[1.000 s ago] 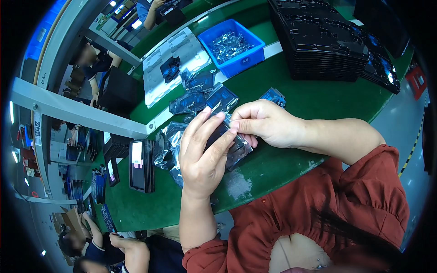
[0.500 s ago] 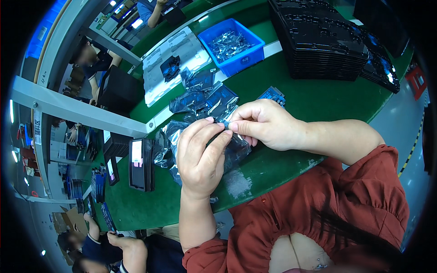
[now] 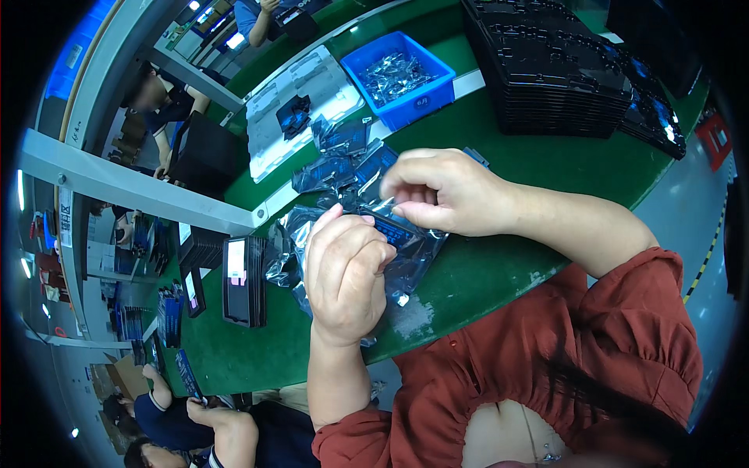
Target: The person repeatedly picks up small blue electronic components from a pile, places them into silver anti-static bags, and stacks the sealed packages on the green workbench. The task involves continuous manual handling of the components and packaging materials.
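Note:
My left hand (image 3: 343,269) is closed, its curled fingers at the near edge of a shiny plastic bag (image 3: 413,261) with a dark blue flat piece (image 3: 395,231) showing in it. Over the bag's far side is my right hand (image 3: 452,193), fingers bent in toward the thumb. Whatever lies between those fingertips is too small to make out. Beyond both hands spreads a loose pile of bagged dark pieces (image 3: 326,173) in shiny film. Crumpled film (image 3: 287,253) also lies left of my left hand.
A blue bin (image 3: 425,95) of small shiny packets stands at the back, beside a pale moulded tray (image 3: 261,136). Stacked black trays (image 3: 558,101) rise at the far right. Black trays (image 3: 244,292) stand at left, near a metal post. Co-workers sit along the left and far sides.
My right hand has moved slightly up and away from the left, and its fingers have curled. The left fingers have bent inward. More of the bag and its dark blue piece shows.

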{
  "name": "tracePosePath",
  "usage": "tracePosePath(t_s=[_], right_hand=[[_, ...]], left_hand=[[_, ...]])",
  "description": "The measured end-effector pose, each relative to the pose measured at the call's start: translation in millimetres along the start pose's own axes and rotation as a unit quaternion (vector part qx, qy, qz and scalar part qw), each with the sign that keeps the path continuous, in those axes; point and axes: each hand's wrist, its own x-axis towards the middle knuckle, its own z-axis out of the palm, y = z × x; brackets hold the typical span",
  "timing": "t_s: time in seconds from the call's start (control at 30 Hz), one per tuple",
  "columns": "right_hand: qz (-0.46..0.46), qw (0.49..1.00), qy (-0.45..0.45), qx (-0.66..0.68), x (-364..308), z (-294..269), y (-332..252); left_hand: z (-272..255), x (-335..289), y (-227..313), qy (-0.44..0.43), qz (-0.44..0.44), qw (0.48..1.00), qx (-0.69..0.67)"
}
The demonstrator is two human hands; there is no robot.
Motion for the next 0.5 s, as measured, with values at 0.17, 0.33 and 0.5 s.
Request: tracePosePath(t_s=[0.17,0.33,0.5], right_hand=[[-0.157,0.982,0.078,-0.062,-3.8,6.1,2.1],[-0.014,0.998,-0.024,0.051,-6.8,7.1,2.9],[0.063,0.992,-0.058,0.095,-5.9,-0.8,-3.0]], left_hand=[[0.7,-0.9,-2.3,-0.009,0.003,1.0,0.017],[0.7,-1.5,1.7,-0.025,0.045,0.998,0.025],[3.8,2.0,4.2,-0.018,0.014,1.0,0.022]])
